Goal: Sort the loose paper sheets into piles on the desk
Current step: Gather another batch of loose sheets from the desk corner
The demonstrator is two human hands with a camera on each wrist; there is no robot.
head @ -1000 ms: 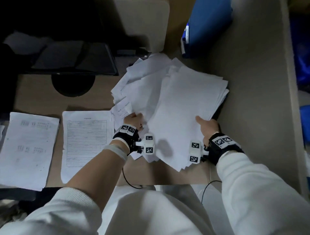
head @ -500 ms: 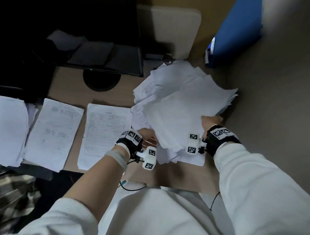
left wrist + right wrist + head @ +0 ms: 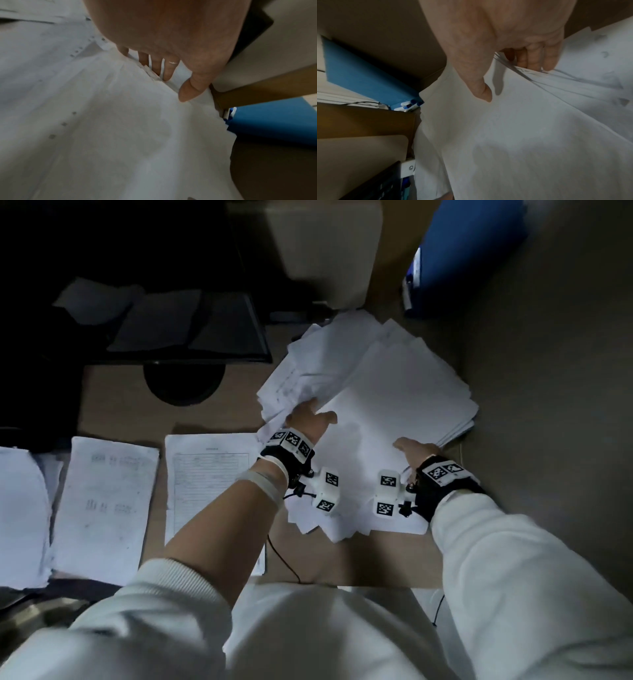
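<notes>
1. Currently, a thick, fanned stack of loose sheets (image 3: 394,405) is held at the 1 o'clock side of the bench (image 3: 116,409), its near edge overhanging towards the person.
2. The stack is gripped by the left hand (image 3: 308,422) at its 9 o'clock edge: the thumb is laid on the top sheet and the fingers (image 3: 167,70) are tucked in among the layers below.
3. The 4 o'clock edge is pinched by the right hand (image 3: 416,451), thumb on top and fingers (image 3: 534,59) curled under several sheets.
4. Three sorted piles (image 3: 102,508) are laid flat at 9 o'clock, the nearest being a printed form (image 3: 212,474) just beside the left wrist.
5. Only part of the thickness appears to be held, so lower sheets could be left behind or could slide out if the stack is lifted or tilted.
6. Because the edges are splayed and not squared, the fan could be spread further by any sideways pull, and sheets could be spilled off the near edge of the bench.
7. The printed form could be brushed askew by the left forearm if the stack is carried towards 9 o'clock.
8. A blue folder (image 3: 469,251) stands at 1 o'clock, close behind the stack, and could be knocked if the sheets are pushed away.
9. Creasing could be caused by a tighter squeeze at the curled edge.
</notes>
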